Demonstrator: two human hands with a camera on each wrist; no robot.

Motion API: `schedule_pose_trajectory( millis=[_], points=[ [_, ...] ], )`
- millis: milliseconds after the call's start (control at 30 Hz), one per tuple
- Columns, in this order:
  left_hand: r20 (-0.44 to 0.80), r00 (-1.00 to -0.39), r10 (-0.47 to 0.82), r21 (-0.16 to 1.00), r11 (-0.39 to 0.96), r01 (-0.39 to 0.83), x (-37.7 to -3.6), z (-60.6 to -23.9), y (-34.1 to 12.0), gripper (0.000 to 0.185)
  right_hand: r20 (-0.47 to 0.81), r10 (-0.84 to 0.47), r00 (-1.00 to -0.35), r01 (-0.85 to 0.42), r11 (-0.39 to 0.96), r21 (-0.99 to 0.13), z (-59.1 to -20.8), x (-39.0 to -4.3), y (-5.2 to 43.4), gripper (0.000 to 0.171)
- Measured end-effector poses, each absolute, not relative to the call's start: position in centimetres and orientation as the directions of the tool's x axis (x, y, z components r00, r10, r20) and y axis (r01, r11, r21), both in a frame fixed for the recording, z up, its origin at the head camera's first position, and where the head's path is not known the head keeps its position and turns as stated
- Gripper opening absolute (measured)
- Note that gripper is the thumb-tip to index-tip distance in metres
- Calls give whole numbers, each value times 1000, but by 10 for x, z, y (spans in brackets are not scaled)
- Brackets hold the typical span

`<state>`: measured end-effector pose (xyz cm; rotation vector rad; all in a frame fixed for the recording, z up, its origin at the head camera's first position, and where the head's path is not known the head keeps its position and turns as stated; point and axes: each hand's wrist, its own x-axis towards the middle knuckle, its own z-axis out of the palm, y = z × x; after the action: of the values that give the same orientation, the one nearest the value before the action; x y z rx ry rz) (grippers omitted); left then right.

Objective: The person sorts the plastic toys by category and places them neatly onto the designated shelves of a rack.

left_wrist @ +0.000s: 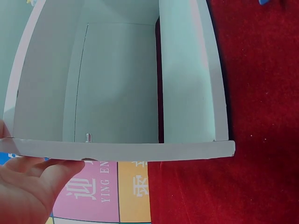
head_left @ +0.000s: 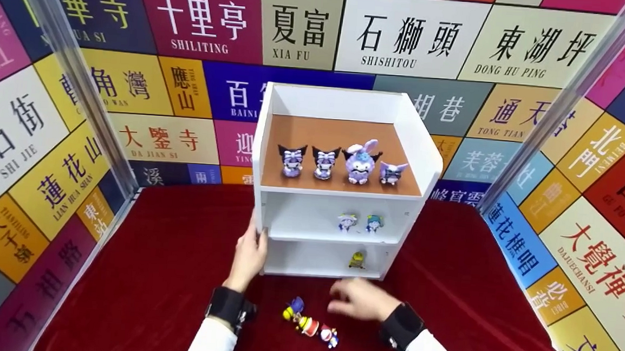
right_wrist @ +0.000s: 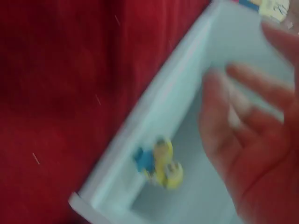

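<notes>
Toys sit on a small white shelf (head_left: 343,199) that stands on a red cloth (head_left: 166,253). The head view shows the whole shelf. Four purple toys (head_left: 340,163) stand in a row on its brown top. Two little pale toys (head_left: 360,222) stand on the middle board. One yellow toy (head_left: 357,260) is alone on the bottom board, near the shelf's right wall.

The left hand (head_left: 247,258) is pressed flat against the left side of the shelf, with its fingers straight and nothing held. The right hand (head_left: 362,299) hovers just in front of the bottom board, blurry, with its fingers spread loose and nothing in them. Three colourful toys (head_left: 310,323) lie on the cloth in front of the shelf, between the two arms and close to the right hand.

The left wrist view shows something the head view does not: the bare white inside of the shelf, seen from its left edge. The left hand's fingers (left_wrist: 32,182) touch that edge. No toys show in this view.

The right wrist view goes close to the bottom board. The yellow toy (right_wrist: 161,164) has a blue part there, which the head view is too far off to show. The right hand's open palm (right_wrist: 254,140) hangs just beside it, not touching. This view is blurry.
</notes>
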<state>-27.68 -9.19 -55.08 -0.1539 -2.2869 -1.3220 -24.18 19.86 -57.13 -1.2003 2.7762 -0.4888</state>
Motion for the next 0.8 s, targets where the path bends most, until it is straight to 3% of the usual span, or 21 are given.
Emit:
schedule_pose_trajectory(
  millis=[233,600,700,800],
  points=[
    [454,-880,-139,791,517,327,-277,-549,-92,59,-132,-816,-562,-746,570,-345,-591,-221,184,42],
    [462,-875,-144,784,527,327,-278,-549,-91,59,-152,-821,-551,-733,563,-383,-595,-218,181,21],
    [461,-875,-149,779,540,319,-277,-549,-91,60,-126,-816,-565,-700,554,-450,-590,-220,187,22],
    [458,-876,-147,783,534,320,-277,-549,-91,60,-93,-813,-575,-625,511,-590,-582,-223,193,22]
  ],
)
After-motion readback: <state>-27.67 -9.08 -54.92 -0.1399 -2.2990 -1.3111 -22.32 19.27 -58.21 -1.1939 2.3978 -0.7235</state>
